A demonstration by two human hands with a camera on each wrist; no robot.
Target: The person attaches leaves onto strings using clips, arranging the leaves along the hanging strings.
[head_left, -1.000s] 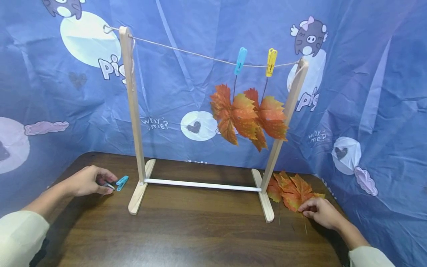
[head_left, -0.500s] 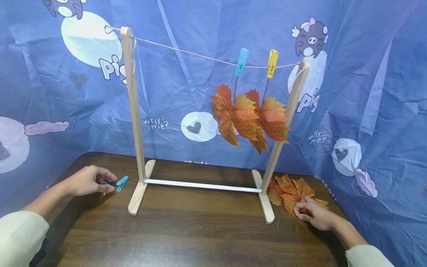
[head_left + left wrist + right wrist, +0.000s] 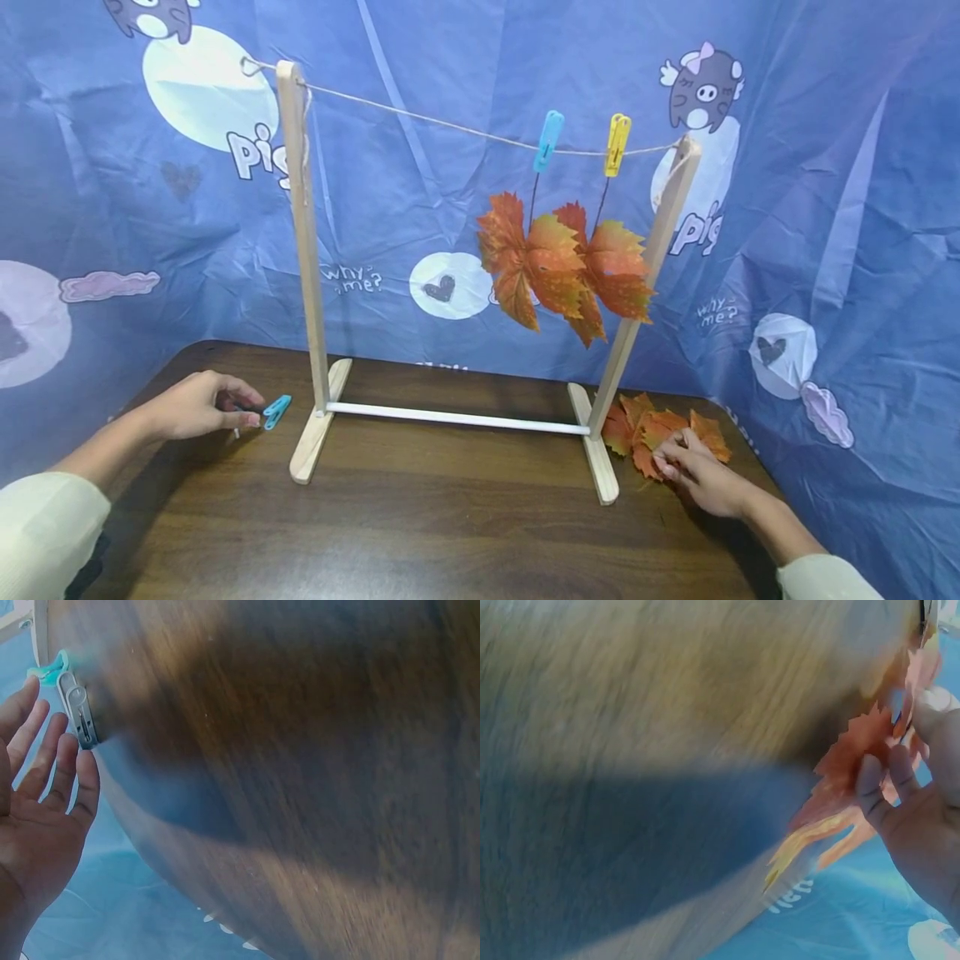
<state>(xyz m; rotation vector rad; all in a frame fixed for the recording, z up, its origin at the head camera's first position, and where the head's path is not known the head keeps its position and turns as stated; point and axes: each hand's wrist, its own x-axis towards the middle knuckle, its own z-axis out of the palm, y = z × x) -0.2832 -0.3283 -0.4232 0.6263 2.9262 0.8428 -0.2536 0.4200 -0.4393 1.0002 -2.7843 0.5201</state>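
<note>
Backing a wooden table [image 3: 450,517], blue printed cloth [image 3: 420,200]; left hand [image 3: 198,407] loosely spread, right hand [image 3: 703,477] pinching a leaf [image 3: 656,431].

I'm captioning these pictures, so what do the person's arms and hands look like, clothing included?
The left sleeve and right sleeve are both pale cream with no print showing, and end partway down the forearm. The left hand and right hand are bare: no gloves, and no rings that I can see.
</note>
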